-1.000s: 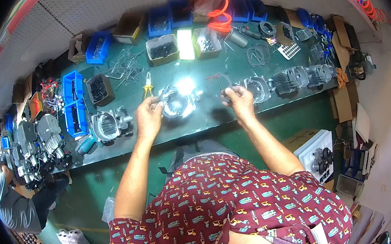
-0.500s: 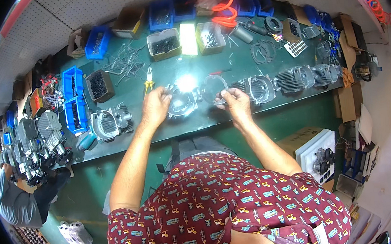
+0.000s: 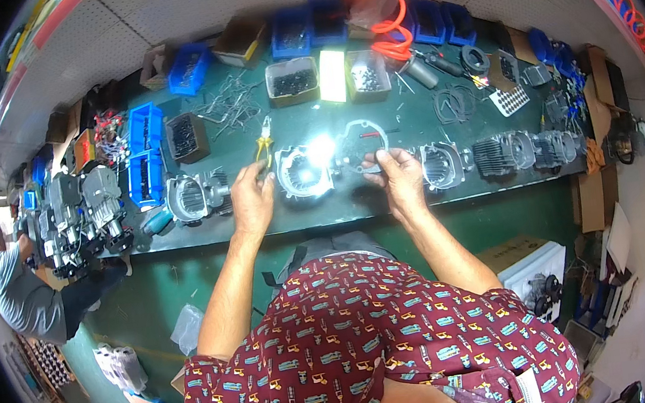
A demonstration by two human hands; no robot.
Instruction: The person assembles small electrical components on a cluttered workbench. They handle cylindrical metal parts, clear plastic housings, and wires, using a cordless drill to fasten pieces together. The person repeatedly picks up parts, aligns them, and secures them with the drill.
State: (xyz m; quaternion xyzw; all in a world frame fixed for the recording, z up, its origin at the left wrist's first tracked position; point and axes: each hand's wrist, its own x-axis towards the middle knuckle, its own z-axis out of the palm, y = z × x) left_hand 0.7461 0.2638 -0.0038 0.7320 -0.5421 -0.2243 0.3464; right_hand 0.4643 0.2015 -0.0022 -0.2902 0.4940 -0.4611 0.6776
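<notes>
My right hand (image 3: 402, 179) pinches a thin ring-shaped gasket (image 3: 383, 132) between thumb and fingers. The gasket is raised above the bench, its round opening showing the green top behind it. To its left, an open cast-metal housing (image 3: 307, 190) lies with its round cavity facing up; a bright glare covers its upper right edge. My left hand (image 3: 252, 200) is just left of that housing, fingers slightly apart and nothing visible in them. Directly beyond its fingertips lie yellow-handled pliers (image 3: 264, 138).
More finned metal housings (image 3: 443, 167) line the bench's front edge on the right, and another (image 3: 188, 198) sits left. Blue bins (image 3: 146, 178) and boxes of small parts (image 3: 293, 81) stand behind. An orange coiled hose (image 3: 394, 48) hangs down. Another person (image 3: 27, 295) sits far left.
The whole view has shifted, moving the bench rightward in the picture. My left hand has drawn back from the housing's left rim. My right hand has lifted and tilted the gasket.
</notes>
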